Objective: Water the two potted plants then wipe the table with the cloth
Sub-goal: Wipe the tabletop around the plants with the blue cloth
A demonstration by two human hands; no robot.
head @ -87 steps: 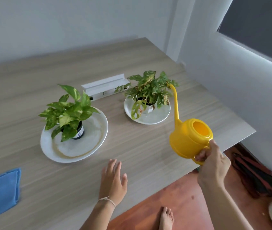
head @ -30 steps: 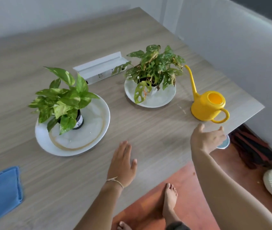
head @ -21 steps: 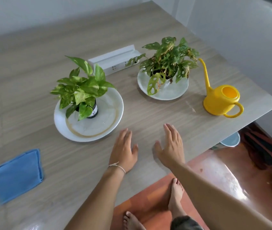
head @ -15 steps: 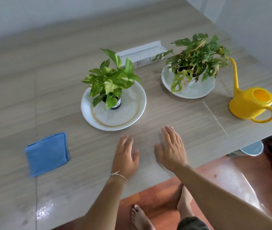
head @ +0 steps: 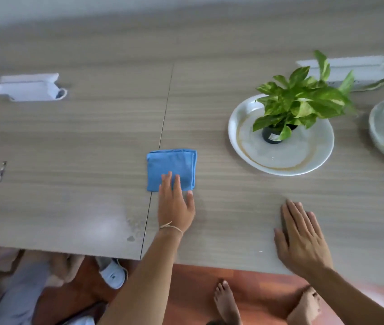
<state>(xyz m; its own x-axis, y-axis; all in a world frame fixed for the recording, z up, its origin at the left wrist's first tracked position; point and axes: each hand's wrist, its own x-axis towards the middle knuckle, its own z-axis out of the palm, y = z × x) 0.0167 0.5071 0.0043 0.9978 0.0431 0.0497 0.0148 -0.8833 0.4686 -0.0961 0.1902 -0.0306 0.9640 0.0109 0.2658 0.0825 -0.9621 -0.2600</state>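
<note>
Since only the head view is available, all notes come from it. The folded blue cloth (head: 171, 169) lies flat on the surface (head: 92, 137), near the middle of the visible area and just right of the seam between two panels, a little back from the near edge. It is roughly square, so no clear long axis; its stacked folds show along the right side.

Left hand (head: 176, 206): palm down, fingers (head: 167, 181) extended and slightly apart, their tips lying over the cloth's near edge. Not closed on it; contact looks like a light press from above, though I cannot confirm pressure. The cloth lies directly ahead of these fingers, away from the near edge.

Right hand (head: 302, 238): flat on the surface close to the near edge, fingers spread, holding nothing, well apart from the cloth to its right.

Left hand is clearly the nearer one. Judgement: the pickup or wipe falls to it.

One potted plant (head: 303, 102) stands on a white plate (head: 280, 165) toward the far right; a second plate (head: 380, 127) is cut by the right frame edge.
</note>
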